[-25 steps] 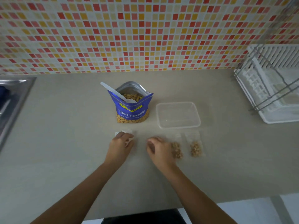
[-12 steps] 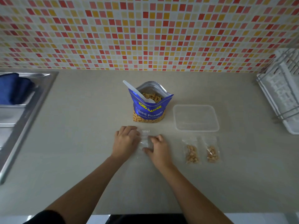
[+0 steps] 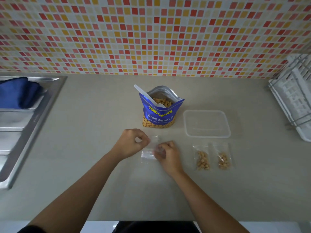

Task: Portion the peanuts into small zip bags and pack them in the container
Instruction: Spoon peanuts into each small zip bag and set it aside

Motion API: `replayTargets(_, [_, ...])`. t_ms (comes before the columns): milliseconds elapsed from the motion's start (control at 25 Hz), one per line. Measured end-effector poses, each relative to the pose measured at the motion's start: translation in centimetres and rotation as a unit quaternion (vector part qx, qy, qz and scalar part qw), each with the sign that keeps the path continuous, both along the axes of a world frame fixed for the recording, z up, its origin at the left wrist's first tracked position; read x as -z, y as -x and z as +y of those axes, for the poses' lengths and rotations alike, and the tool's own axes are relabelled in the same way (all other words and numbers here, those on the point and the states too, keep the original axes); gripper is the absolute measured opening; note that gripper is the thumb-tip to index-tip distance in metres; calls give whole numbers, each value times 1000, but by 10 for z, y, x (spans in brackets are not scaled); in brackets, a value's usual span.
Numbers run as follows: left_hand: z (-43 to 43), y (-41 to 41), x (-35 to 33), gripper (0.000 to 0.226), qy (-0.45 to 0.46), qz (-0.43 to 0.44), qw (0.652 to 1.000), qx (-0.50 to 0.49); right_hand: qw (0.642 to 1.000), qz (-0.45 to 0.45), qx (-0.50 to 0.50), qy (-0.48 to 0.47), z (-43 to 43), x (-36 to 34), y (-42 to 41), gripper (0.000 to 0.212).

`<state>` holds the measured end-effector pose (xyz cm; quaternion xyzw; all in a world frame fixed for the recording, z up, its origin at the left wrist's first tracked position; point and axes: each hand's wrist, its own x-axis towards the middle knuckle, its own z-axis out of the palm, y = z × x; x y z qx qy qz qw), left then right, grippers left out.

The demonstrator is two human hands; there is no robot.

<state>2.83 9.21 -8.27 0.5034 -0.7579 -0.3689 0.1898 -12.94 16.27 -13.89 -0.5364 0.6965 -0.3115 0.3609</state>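
on counter, left hand now pinches zip bag.

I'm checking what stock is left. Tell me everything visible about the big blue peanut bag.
The peanut bag is a blue pouch with yellow and white lettering and a band of peanuts along its bottom; window or print, I cannot tell. Its silver-lined top is open, with peanuts showing inside. It stands upright on the counter, left of the clear container and apart from it. A white spoon rests in its mouth, handle leaning out to the upper left.
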Motion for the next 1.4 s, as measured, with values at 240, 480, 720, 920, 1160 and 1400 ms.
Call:
replayTargets(240, [-17,-15,-43,22,-145,127,980,-43,944,-317,94,8,-4,-47,17,15])
replayTargets(480, [-16,-1,-72,7,-99,176,978,-54,956,-266,77,100,-26,-81,43,33])
replayTargets(720, [-7,11,-68,19,-119,244,950,-153,965,-219,68,125,-25,-93,47,35])
replayTargets(920, [-2,15,-63,20,-74,161,966,-186,963,-246,44,100,-26,-97,53,37])
replayTargets(1160, [-3,18,-72,8,-81,164,962,-204,975,-111,56,183,-25,-103,54,41])
replayTargets(1400, [-5,30,-89,9,-72,162,967,-183,923,235,-137,271,-35,-121,43,82])
